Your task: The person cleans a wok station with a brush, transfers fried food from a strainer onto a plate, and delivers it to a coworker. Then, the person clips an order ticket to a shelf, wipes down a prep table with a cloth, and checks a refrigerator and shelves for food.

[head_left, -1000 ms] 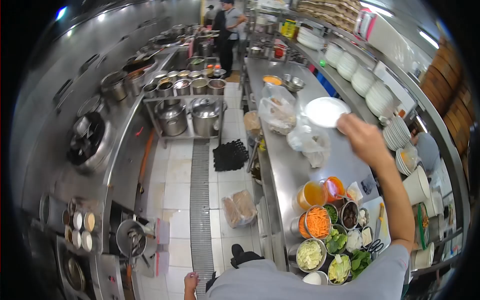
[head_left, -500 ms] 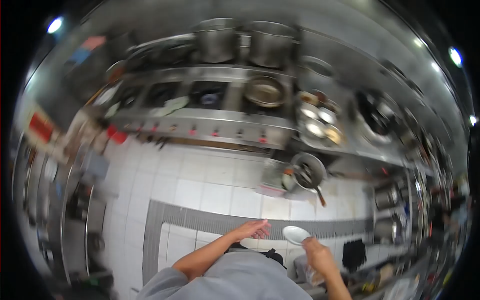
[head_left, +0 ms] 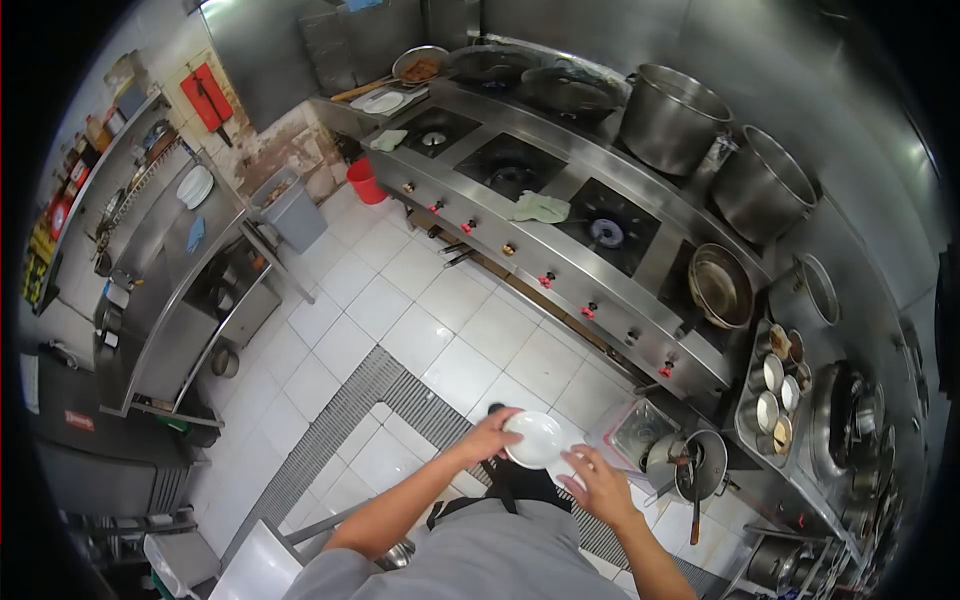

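Note:
A small round white dish [head_left: 536, 441] is held in front of my body, its hollow side facing up. My left hand [head_left: 486, 438] is closed on its left rim, thumb over the edge. My right hand [head_left: 598, 483] is at the other side, fingers bent round a second white piece [head_left: 566, 468] that looks like another dish, overlapping the first one's right edge. Most of that second piece is hidden behind my fingers and the first dish.
Ahead runs a steel gas range [head_left: 520, 225] with a wok [head_left: 720, 286] and two tall stockpots [head_left: 676, 118]. At right stand a pot with a ladle [head_left: 700, 465] and a tray of small containers [head_left: 768, 405]. A floor drain grate [head_left: 400, 385] crosses the tiles.
My view has turned left. My left hand, open and bare before, has come to grip a white dish. My right hand has moved in beside it with a white piece in its fingers.

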`<state>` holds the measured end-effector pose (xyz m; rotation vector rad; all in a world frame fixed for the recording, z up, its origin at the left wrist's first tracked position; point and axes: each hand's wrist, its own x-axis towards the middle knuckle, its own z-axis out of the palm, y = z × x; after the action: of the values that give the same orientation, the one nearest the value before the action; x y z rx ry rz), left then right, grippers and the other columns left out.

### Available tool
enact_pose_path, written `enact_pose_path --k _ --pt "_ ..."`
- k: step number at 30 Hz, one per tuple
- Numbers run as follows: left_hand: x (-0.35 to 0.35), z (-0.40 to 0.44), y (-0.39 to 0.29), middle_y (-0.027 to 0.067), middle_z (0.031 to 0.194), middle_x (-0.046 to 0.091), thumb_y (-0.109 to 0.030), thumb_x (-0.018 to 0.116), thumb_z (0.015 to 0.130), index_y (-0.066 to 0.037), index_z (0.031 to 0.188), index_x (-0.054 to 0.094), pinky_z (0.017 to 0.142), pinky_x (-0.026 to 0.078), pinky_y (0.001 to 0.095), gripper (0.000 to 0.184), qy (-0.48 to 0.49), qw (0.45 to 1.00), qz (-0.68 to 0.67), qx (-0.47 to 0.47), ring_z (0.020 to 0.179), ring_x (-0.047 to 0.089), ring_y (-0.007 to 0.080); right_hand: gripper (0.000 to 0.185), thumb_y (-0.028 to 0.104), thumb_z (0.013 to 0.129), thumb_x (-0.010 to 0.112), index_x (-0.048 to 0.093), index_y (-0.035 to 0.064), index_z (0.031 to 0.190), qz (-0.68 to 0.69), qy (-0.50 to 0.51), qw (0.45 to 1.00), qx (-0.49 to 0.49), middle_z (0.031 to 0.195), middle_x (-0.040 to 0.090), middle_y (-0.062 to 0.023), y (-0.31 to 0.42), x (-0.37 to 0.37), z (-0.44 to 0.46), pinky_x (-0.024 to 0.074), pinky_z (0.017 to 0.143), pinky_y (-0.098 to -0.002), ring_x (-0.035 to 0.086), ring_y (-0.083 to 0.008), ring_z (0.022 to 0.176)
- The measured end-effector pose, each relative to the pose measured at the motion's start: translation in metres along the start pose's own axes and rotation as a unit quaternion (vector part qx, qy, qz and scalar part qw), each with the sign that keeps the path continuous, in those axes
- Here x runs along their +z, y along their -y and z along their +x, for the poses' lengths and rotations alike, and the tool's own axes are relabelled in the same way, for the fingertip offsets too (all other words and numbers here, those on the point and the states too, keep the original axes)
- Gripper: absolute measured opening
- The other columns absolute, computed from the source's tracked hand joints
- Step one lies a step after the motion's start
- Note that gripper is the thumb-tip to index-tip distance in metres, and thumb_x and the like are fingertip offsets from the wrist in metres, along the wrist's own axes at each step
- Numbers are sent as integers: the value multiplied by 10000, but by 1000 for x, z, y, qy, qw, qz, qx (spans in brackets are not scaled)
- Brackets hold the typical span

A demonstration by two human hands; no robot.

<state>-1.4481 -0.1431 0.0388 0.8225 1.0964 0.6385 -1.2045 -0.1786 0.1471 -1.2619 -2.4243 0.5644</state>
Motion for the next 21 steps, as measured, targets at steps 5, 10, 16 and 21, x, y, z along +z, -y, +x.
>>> enact_pose_path --k 5,10,16,21 --pt "-121 17 3 92 1056 579 -92 608 811 -78 1324 403 564 509 265 553 -170 985 -1 -22 839 589 158 308 197 814 658 583 116 1101 -21 -40 998 42 1059 575 -76 -69 5 91 525 644 -377 628 -290 830" --pt "-215 -21 2 95 966 615 -80 605 786 -76 1289 433 504 499 271 531 -360 928 -64 -68 710 612 162 294 180 812 637 573 89 1084 -42 61 986 148 1037 586 -119 -119 7 197 504 713 -432 612 -342 878" --pt "-265 -58 -15 78 926 612 -56 578 778 -84 1289 433 509 481 254 532 -531 827 -181 -31 666 594 147 324 178 797 642 571 74 1096 -90 139 983 -74 996 590 -121 -91 33 405 505 699 -429 609 -330 868" --pt "-301 -43 -12 89 987 605 -50 568 781 -96 1314 415 513 460 254 557 -600 746 -288 -17 702 594 154 304 196 803 634 567 66 1068 -70 198 956 -203 960 578 -111 -17 91 561 506 703 -415 613 -289 881"
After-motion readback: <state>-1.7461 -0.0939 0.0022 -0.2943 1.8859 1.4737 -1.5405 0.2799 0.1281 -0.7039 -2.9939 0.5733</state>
